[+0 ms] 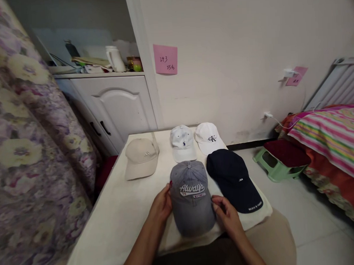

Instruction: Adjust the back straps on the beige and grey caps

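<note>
Grey cap [192,198] lies lower centre of the frame on the table [116,225], brim toward the person, left hand [162,205] and right hand [227,215] each gripping one side of it. Navy cap [234,179] touches its right edge; two white caps and a beige cap [140,157] sit above. Any sideways tug likely drags the navy cap toward the table's right edge.

Grey cap [192,202] with white lettering; navy cap [233,179] at three o'clock, beige cap [140,157] at ten; floral purple curtain [27,127]; striped pink bedding [332,135].
</note>
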Demonstrator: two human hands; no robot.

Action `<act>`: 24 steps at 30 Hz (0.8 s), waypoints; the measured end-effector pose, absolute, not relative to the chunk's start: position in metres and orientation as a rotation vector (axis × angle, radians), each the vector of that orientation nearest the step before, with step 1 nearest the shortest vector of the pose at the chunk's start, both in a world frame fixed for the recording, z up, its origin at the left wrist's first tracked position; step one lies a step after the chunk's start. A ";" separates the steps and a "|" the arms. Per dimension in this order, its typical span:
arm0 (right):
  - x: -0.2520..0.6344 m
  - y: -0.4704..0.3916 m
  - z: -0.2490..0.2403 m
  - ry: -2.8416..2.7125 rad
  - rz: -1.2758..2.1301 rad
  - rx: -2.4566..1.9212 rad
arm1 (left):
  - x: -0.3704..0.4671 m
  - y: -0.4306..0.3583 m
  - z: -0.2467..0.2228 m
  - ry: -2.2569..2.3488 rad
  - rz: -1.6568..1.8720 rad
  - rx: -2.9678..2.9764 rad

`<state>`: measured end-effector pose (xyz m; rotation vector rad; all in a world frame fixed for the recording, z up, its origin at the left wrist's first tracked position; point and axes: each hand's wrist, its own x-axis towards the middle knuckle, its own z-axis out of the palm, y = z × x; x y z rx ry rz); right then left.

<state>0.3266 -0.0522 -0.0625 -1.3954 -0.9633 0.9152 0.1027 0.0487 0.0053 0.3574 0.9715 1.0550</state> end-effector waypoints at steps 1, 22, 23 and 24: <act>0.327 -0.052 -0.062 -0.949 0.937 -1.382 | 0.106 0.050 0.006 0.977 1.061 0.350; 0.324 -0.039 0.061 -0.622 1.345 -0.656 | 0.065 -0.031 0.088 0.735 1.261 0.832; 0.323 -0.039 0.064 -0.617 1.334 -0.644 | 0.062 -0.032 0.092 0.719 1.234 0.842; 0.323 -0.040 0.067 -0.625 1.321 -0.642 | 0.061 -0.034 0.097 0.707 1.190 0.860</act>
